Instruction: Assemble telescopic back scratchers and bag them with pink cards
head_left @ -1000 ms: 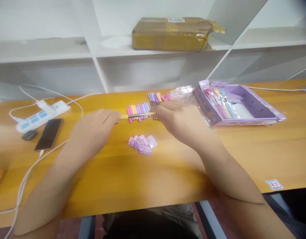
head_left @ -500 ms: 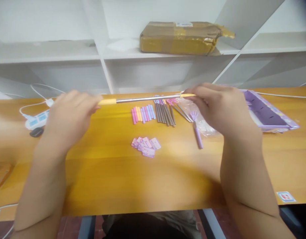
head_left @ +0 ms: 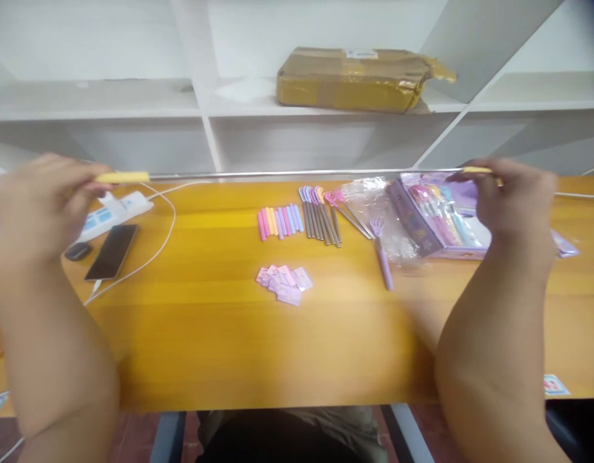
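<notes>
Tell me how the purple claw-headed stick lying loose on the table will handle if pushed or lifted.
The purple stick looks straight and slim, so it should lift stiffly and feel fairly light. Its rounded grip may roll when pushed, though the broad, pronged head would probably check that. The crumpled clear plastic close beside it might drag along.

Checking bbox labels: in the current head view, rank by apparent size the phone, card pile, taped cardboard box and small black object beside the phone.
1. Taped cardboard box, clearly largest
2. Phone and card pile, too alike to rank
3. Small black object, smallest
</notes>
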Demonstrator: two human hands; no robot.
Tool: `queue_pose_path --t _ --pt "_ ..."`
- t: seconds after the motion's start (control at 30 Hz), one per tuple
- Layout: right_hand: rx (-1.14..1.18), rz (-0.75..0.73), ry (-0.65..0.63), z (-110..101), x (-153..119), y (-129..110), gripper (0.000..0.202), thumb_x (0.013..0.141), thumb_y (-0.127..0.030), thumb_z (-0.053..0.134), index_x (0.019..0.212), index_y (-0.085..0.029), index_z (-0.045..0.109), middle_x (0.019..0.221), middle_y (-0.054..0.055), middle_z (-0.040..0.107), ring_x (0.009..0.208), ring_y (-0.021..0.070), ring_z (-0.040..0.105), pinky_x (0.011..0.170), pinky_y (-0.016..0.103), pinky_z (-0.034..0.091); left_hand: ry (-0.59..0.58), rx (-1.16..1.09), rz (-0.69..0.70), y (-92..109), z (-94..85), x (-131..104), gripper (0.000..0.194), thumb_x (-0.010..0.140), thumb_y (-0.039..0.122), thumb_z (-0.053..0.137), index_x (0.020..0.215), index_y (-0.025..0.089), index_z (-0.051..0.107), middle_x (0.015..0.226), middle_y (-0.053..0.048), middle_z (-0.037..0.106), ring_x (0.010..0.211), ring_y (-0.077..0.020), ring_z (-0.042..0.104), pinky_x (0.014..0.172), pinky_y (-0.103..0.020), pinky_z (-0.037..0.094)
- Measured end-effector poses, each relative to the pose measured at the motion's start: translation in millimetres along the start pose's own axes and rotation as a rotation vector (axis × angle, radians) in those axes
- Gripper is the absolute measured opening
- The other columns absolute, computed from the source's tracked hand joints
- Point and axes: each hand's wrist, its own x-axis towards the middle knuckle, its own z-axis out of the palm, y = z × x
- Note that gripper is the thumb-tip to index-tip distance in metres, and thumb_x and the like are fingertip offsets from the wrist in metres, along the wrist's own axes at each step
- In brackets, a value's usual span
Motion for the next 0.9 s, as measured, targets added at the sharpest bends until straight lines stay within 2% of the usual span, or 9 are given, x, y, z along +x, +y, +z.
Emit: queue_pose_path --t 0.1,0.2,0.3,0.43,0.53,0.6,0.67,0.77,0.9 --pt "0.106 0.154 -0.102 5 -1 17 0.039 0.077 0.013 0.064 0.086 -0.020 0.081 0.076 0.008 0.079 0.071 0.0158 0.076 0.066 0.025 0.053 -0.024 -0.066 0.033 13 -0.3 2 0.049 0.107 0.062 0.045 0.108 0.025 0.078 0.096 0.000 0.074 0.093 -0.0160 0.059 0.080 -0.026 0.041" --pt "0.199 0.176 -0.051 0 -7 14 0.039 0.084 0.009 0.060 0.104 -0.018 0.081 0.084 0.013 0.079 0.066 0.0152 0.075 0.058 0.024 0.050 -0.039 -0.064 0.070 31 -1.3 7 0.046 0.107 0.061 0.046 0.106 0.026 0.076 0.098 0.000 0.076 0.093 -0.0173 0.062 0.078 -0.027 0.045" --pt "0.203 0.150 -0.030 -12 -10 6 0.039 0.089 0.005 0.059 0.115 -0.016 0.078 0.092 0.018 0.079 0.064 0.0136 0.074 0.056 0.024 0.049 -0.055 -0.059 0.054 39 -5.2 8 0.038 0.108 0.055 0.051 0.111 0.025 0.074 0.110 -0.001 0.076 0.100 -0.0189 0.064 0.085 -0.030 0.050" --pt "0.098 0.093 0.037 -24 -11 -2 0.046 0.090 0.002 0.061 0.130 -0.019 0.069 0.097 0.016 0.080 0.065 0.0139 0.074 0.060 0.026 0.051 -0.059 -0.047 0.079 43 -12.5 6 0.032 0.108 0.051 0.052 0.114 0.028 0.074 0.112 0.000 0.078 0.105 -0.0232 0.065 0.088 -0.036 0.052" --pt "0.063 0.141 0.078 -24 -10 -5 0.047 0.087 0.004 0.060 0.128 -0.017 0.067 0.093 0.016 0.079 0.057 0.0141 0.071 0.054 0.026 0.047 -0.029 -0.007 0.102 48 -16.1 5 0.028 0.108 0.048 0.053 0.115 0.031 0.075 0.109 0.001 0.080 0.104 -0.0240 0.067 0.082 -0.036 0.052" --pt "0.091 0.090 0.101 -21 -8 -5 0.049 0.087 0.007 0.053 0.127 -0.017 0.069 0.095 0.016 0.079 0.058 0.0138 0.072 0.053 0.025 0.046 0.014 0.014 0.097 52 -17.7 6 0.028 0.108 0.046 0.054 0.114 0.030 0.076 0.109 0.001 0.081 0.102 -0.0230 0.067 0.079 -0.034 0.052" --pt "0.078 0.071 0.140 -17 -5 -6 0.055 0.083 0.012 0.047 0.124 -0.015 0.072 0.092 0.016 0.079 0.062 0.0141 0.074 0.054 0.023 0.046 0.039 0.012 0.071 56 -19.8 7 0.027 0.107 0.044 0.055 0.116 0.030 0.076 0.112 0.002 0.081 0.103 -0.0222 0.068 0.082 -0.033 0.052" --pt "0.022 0.131 0.208 -16 -3 -10 0.058 0.079 0.016 0.044 0.120 -0.011 0.075 0.084 0.015 0.077 0.067 0.0158 0.076 0.056 0.023 0.048 0.083 -0.012 0.007 59 -23.8 6 0.028 0.106 0.047 0.058 0.116 0.031 0.078 0.113 0.002 0.081 0.104 -0.0226 0.070 0.085 -0.033 0.052" --pt "0.062 0.015 0.241 -28 -12 -19 0.058 0.085 0.013 0.041 0.124 -0.013 0.074 0.085 0.009 0.076 0.075 0.0165 0.077 0.065 0.025 0.051 0.020 -0.077 -0.030 59 -26.7 4 0.039 0.108 0.052 0.050 0.122 0.030 0.079 0.111 -0.002 0.081 0.108 -0.0245 0.072 0.082 -0.033 0.048"
